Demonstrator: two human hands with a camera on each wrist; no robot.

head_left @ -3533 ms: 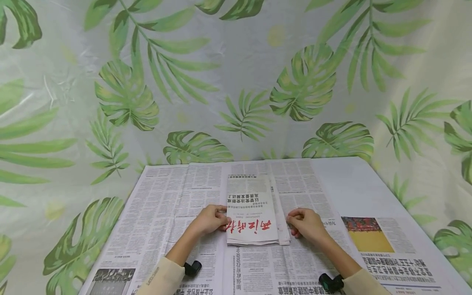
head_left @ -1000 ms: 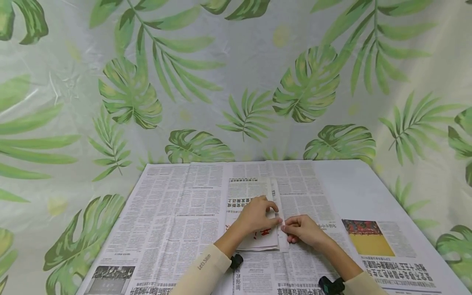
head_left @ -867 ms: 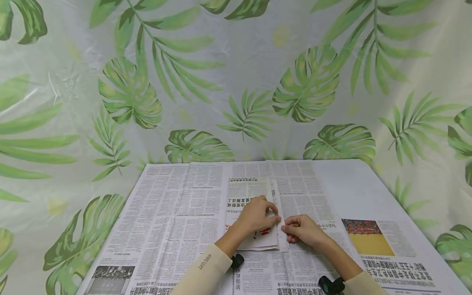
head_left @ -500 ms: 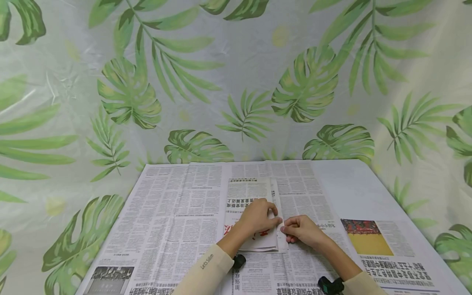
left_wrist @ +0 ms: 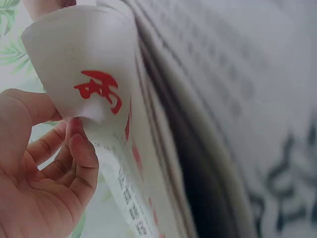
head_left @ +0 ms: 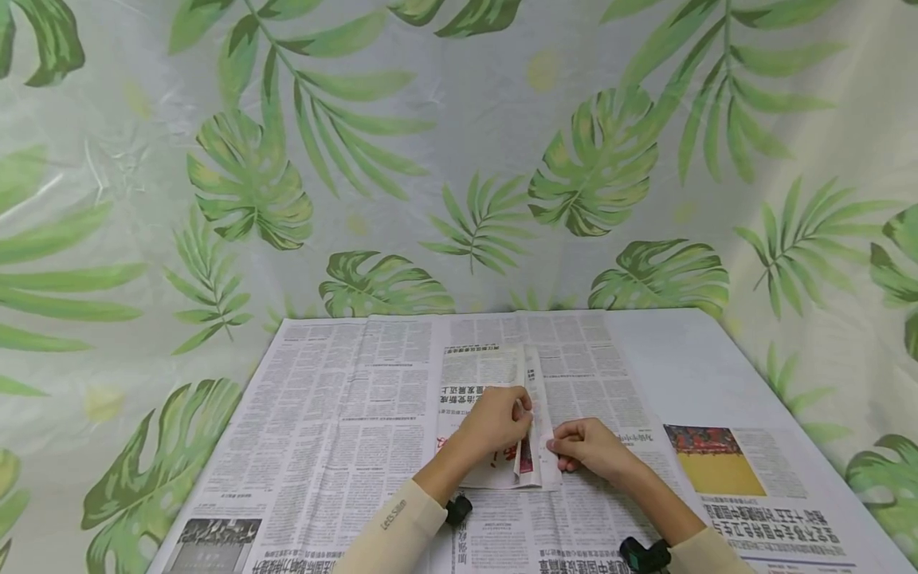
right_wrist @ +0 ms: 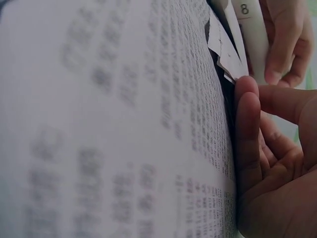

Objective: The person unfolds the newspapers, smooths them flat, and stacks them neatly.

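A folded newspaper (head_left: 482, 365) with a red masthead lies in the middle of the table. My left hand (head_left: 495, 421) reaches across it and pinches the right edge of its upper layers. That edge is lifted and curls to the left, showing a dark pink strip underneath. Up close in the left wrist view, thumb and forefinger grip the bent sheet (left_wrist: 84, 44) beside a red character. At the right side, my right hand (head_left: 591, 448) pinches the edge of the lower layer with thumb and forefinger. Part of the masthead is hidden behind the left hand and wrist.
Spread newspaper sheets (head_left: 380, 446) cover most of the table. Bare white tabletop (head_left: 667, 359) shows at the back right. A leaf-patterned curtain (head_left: 459, 159) stands behind the table. Each wrist carries a small black camera (head_left: 645, 554).
My left hand went from the newspaper's left edge over to its right side, then lifted and curled the upper layers leftward. My right hand came in to the right edge and stays there.
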